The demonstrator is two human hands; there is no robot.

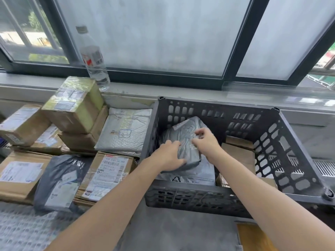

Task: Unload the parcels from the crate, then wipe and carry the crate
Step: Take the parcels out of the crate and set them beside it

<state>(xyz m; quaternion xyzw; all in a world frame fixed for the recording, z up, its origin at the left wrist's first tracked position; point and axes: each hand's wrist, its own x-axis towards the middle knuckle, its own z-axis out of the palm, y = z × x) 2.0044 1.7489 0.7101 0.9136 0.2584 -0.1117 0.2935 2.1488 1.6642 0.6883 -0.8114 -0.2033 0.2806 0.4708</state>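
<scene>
Below the window sill, a dark grey perforated crate [181, 196] sits on the grey desk [172, 232], open side up, its far wall close to the sill.

Contents of crate: one grey plastic-wrapped parcel [186, 131] on top at the left half, tilted, its far end raised against the far wall. Beneath it lies a white mailer bag [199, 175] with printed text. Brown cardboard boxes [241, 156] fill the right half, lying flat and lower down.

Hands: both are inside the crate, on the grey parcel. Left hand [170, 156] grips its near left edge, fingers curled round the wrap. Right hand [206, 140] pinches the loose plastic at its upper right side, thumb and fingers closed on a fold.

Outside the crate, to the left, on the desk: a white bubble mailer [125, 131] just beside the crate wall; a labelled carton [107, 174] in front of it; a dark grey bag [59, 178] further left; a tape-wrapped box [74, 104] stacked on other cartons, tilted.

On the sill: a clear water bottle [94, 57], upright, red label, against the window frame.
</scene>
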